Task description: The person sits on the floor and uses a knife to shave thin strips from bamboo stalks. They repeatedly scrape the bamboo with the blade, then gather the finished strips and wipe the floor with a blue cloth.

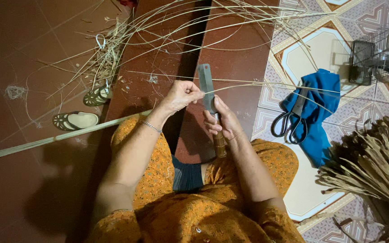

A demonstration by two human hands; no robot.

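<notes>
My right hand (223,121) grips the wooden handle of a flat-bladed knife (206,85), its blade pointing up and away from me. My left hand (183,94) pinches a thin pale bamboo strip (266,84) against the blade's edge. The strip runs off to the right across the floor. A silver bracelet circles my left wrist. I sit in orange patterned clothes on the edge of a red-brown step.
A long bamboo strip (46,140) slants across the lower left floor. Two sandals (75,120) lie on the dark tiles near a heap of thin strips (158,27). Black scissors (290,126) rest on a blue cloth (320,103). A bundle of dried strips (374,166) sits right; a wire basket (379,54) behind.
</notes>
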